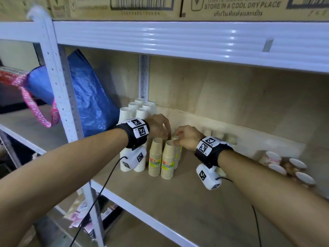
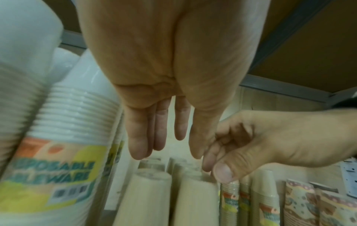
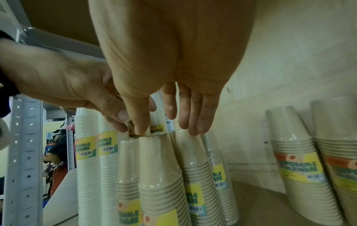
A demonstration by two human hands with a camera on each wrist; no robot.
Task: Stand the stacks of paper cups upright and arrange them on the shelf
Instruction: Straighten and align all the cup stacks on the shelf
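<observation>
Several brown paper-cup stacks [image 1: 168, 157] [image 3: 160, 175] [image 2: 195, 203] stand upright in a tight cluster mid-shelf, wrapped, with yellow labels. My left hand [image 1: 159, 128] [image 2: 173, 142] hovers over their tops, fingers straight and pointing down, holding nothing. My right hand [image 1: 179, 138] [image 3: 166, 128] meets it from the right. Its thumb and loosely bent fingertips touch the tops of two stacks without closing round them. Taller white cup stacks [image 1: 140, 111] [image 3: 86, 152] stand upright just left and behind.
Two more brown stacks [image 1: 219, 135] [image 3: 295, 160] lean on the back wall at right. Patterned cup stacks [image 1: 284, 168] lie on their sides at far right. A blue bag [image 1: 89, 97] fills the left corner by the shelf post [image 1: 58, 82]. Cardboard boxes [image 1: 178, 8] sit overhead.
</observation>
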